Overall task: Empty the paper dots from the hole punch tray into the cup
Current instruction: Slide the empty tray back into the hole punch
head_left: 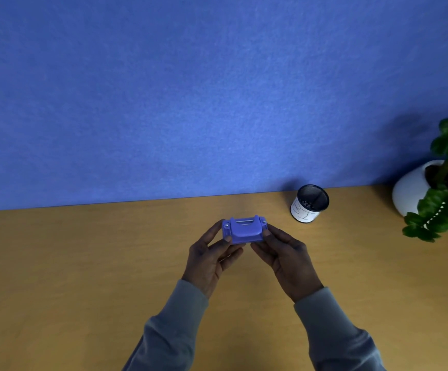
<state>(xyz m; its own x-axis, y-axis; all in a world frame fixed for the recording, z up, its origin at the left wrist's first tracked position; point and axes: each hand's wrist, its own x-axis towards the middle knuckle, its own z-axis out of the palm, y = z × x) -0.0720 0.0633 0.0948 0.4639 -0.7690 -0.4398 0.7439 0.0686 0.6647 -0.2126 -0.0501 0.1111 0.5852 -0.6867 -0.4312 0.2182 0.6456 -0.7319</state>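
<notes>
Your left hand (212, 257) and right hand (284, 254) clamp the hole punch (244, 229) endwise, with the cup (309, 204) beyond, nearer your right, seemingly upright

Even, slightly dim light is seen; soft shadows are cast on the blue felt wall (190, 89); edges are bowed by wide-angle distortion.

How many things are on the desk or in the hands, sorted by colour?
Blue: 1, the blue plastic hole punch, held by the left hand and right hand
Black: 1, the black mesh cup
White: 1, the white round plant pot
Total: 3
</notes>
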